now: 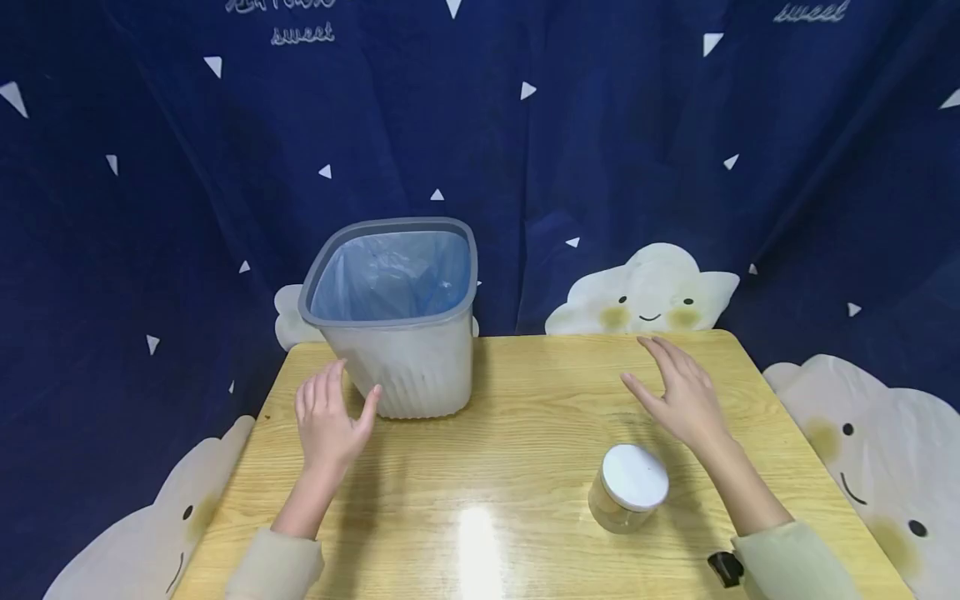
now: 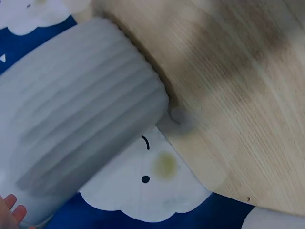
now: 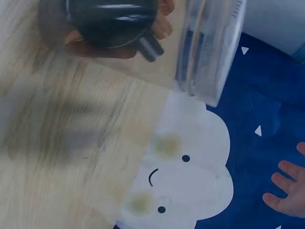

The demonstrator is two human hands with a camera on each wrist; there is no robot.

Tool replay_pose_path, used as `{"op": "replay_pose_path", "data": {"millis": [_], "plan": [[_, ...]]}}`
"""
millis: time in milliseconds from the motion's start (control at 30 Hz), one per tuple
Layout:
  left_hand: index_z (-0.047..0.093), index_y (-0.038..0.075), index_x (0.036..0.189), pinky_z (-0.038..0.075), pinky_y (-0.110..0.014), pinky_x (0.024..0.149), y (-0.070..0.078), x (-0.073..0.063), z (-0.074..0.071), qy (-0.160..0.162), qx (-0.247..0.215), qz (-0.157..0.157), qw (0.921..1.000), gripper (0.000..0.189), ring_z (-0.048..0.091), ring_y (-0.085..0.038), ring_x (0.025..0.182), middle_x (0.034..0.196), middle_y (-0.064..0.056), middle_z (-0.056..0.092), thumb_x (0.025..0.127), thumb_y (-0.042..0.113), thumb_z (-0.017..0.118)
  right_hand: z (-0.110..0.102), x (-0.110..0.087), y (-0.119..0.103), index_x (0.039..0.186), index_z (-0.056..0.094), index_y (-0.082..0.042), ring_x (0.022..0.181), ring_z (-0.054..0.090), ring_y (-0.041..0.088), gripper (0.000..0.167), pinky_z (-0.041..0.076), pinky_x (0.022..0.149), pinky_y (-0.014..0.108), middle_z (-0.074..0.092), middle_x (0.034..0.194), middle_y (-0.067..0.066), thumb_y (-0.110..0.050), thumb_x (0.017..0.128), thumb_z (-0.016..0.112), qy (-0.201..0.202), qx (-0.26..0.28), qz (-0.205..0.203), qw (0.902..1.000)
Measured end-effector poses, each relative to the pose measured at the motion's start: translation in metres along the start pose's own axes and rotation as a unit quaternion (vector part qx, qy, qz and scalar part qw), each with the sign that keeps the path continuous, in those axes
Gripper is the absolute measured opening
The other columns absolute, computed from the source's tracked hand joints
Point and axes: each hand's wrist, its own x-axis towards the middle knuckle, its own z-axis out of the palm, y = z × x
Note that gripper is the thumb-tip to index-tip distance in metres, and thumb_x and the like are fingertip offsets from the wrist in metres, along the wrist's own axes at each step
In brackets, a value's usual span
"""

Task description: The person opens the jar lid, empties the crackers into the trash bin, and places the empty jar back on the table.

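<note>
Both hands were held up with fingers spread, holding nothing: my left [image 1: 327, 421] just beside the bin [image 1: 420, 367], my right [image 1: 686, 402] beyond the jar [image 1: 617, 515]. A blue bag [image 1: 390, 275] lined the grey-rimmed bin, its bottom hidden from me. The clear jar stood upright on the table [image 1: 525, 400] under a white lid [image 1: 635, 477]; I couldn't tell what it held. Near my right sleeve [image 1: 795, 562] lay a small black object [image 1: 725, 569].

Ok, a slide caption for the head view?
Left hand near a lined bin, right hand near a white-lidded jar, over a table.
</note>
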Motion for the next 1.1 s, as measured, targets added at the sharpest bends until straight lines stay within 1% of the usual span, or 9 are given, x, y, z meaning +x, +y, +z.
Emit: {"op": "replay_pose_path", "data": {"millis": [267,400,567,700,800,867,1100], "plan": [[0.054,-0.008,0.108,0.034,-0.052,0.083,-0.01,0.01,0.0,0.068,-0.014,-0.019,0.9974,0.054,0.047,-0.043,0.092,0.101,-0.024,0.056,0.081,0.038,0.055,0.006,0.016,-0.018,0.133,0.044,-0.009,0.122,0.038,0.042,0.059,0.026,0.095,0.062,0.044,0.134,0.018,-0.042,0.086,0.058,0.015,0.023,-0.006,0.9996],[0.054,-0.009,0.106,0.035,-0.051,0.082,-0.015,0.014,-0.001,0.084,-0.011,-0.026,0.996,0.052,0.046,-0.044,0.088,0.1,-0.024,0.056,0.08,0.036,0.056,0.011,0.025,-0.026,0.131,0.045,-0.009,0.122,0.039,0.04,0.058,0.027,0.095,0.061,0.045,0.132,0.018,-0.042,0.086,0.058,0.022,0.019,-0.02,0.9994],[0.054,-0.008,0.106,0.033,-0.052,0.087,-0.021,0.018,-0.004,0.092,-0.004,-0.046,0.9947,0.051,0.046,-0.043,0.093,0.103,-0.023,0.055,0.08,0.036,0.055,0.015,0.036,-0.037,0.131,0.046,-0.011,0.122,0.039,0.038,0.056,0.029,0.094,0.061,0.046,0.132,0.016,-0.043,0.086,0.057,0.023,0.014,-0.029,0.9992],[0.053,-0.007,0.108,0.031,-0.053,0.089,-0.027,0.023,-0.005,0.088,-0.001,-0.069,0.9937,0.052,0.046,-0.042,0.099,0.106,-0.023,0.054,0.081,0.037,0.055,0.017,0.046,-0.045,0.131,0.046,-0.013,0.122,0.04,0.037,0.056,0.03,0.094,0.059,0.046,0.132,0.014,-0.044,0.086,0.056,0.023,0.008,-0.035,0.9991],[0.052,-0.006,0.11,0.03,-0.054,0.091,-0.031,0.027,-0.006,0.086,0.0,-0.09,0.9922,0.052,0.045,-0.041,0.102,0.108,-0.023,0.053,0.081,0.037,0.054,0.018,0.052,-0.05,0.13,0.047,-0.013,0.121,0.041,0.036,0.055,0.03,0.096,0.057,0.046,0.132,0.013,-0.044,0.086,0.057,0.027,0.002,-0.044,0.9987],[0.052,-0.006,0.11,0.029,-0.054,0.092,-0.034,0.03,-0.007,0.086,0.001,-0.098,0.9914,0.052,0.044,-0.041,0.103,0.109,-0.023,0.052,0.082,0.037,0.054,0.02,0.056,-0.053,0.13,0.047,-0.013,0.122,0.04,0.034,0.055,0.03,0.096,0.056,0.046,0.132,0.012,-0.045,0.086,0.056,0.028,-0.003,-0.05,0.9984],[0.05,-0.006,0.112,0.027,-0.054,0.095,-0.041,0.043,-0.01,0.089,0.013,-0.117,0.9891,0.052,0.043,-0.041,0.105,0.109,-0.024,0.051,0.082,0.037,0.052,0.026,0.068,-0.064,0.129,0.048,-0.012,0.121,0.041,0.031,0.055,0.032,0.095,0.053,0.048,0.129,0.013,-0.046,0.086,0.054,0.031,-0.019,-0.069,0.9969]]}}
